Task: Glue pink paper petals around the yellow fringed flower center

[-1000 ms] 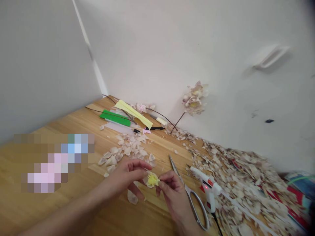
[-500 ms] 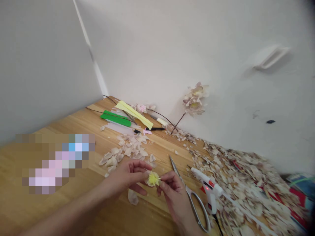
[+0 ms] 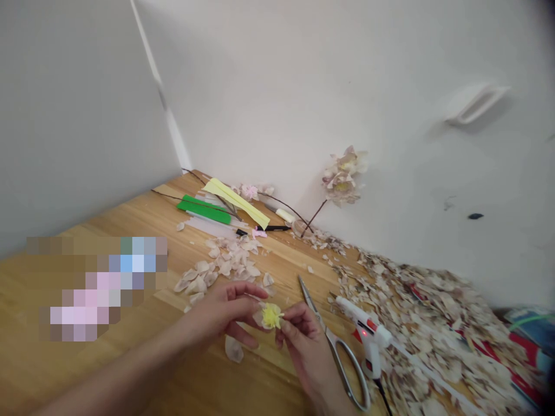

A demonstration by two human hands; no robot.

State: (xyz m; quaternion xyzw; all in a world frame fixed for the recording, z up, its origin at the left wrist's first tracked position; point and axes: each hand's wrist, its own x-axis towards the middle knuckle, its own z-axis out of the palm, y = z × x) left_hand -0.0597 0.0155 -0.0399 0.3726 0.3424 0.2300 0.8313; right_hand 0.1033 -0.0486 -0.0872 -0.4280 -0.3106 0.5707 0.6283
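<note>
Hands (image 3: 225, 309) round half-hidden, perhaps paper flower (image 3: 270, 315)

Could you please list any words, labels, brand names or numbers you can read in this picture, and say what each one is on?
None can be read.
The glue gun shows red patches and a lit red dot, but no legible lettering.
The red and blue printed sheet under the petals is too blurred and covered to read.
The black marker shows no readable label.
</note>
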